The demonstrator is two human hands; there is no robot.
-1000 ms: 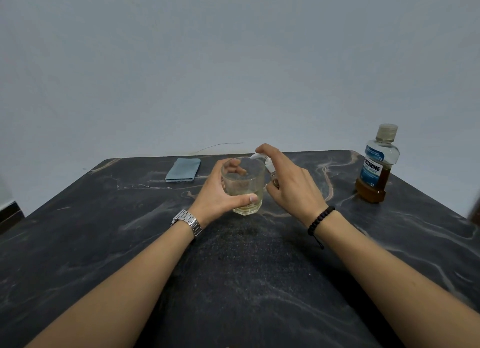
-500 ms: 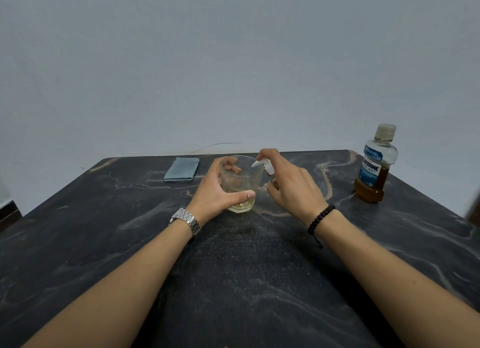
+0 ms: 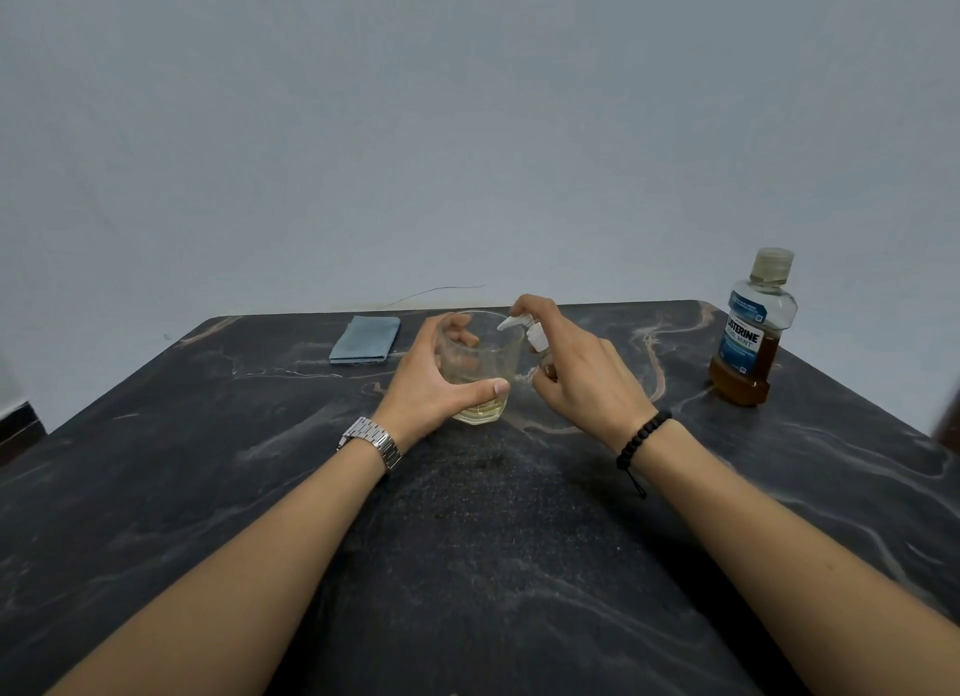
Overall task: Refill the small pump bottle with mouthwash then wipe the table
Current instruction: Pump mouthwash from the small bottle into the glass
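My left hand [image 3: 434, 381] wraps a clear glass tumbler [image 3: 480, 365] that stands on the dark marble table [image 3: 498, 539] and holds a little pale yellow liquid. My right hand [image 3: 582, 370] grips the small pump bottle [image 3: 535, 337], index finger on the white pump head, whose nozzle points over the glass rim. Most of the bottle's body is hidden inside my fist. A Listerine mouthwash bottle [image 3: 750, 331], capped and about a third full of amber liquid, stands at the far right. A folded blue cloth [image 3: 366, 339] lies at the back left.
A pale grey wall rises behind the table's far edge, with a thin wire [image 3: 436, 294] along it. A dark object [image 3: 948, 425] shows at the right frame edge. A dark skirting strip [image 3: 18, 430] sits at the left.
Both hands with the glass and pump bottle shifted slightly away from me; the glass now rests lower on the table. The pump nozzle stays over the glass rim.
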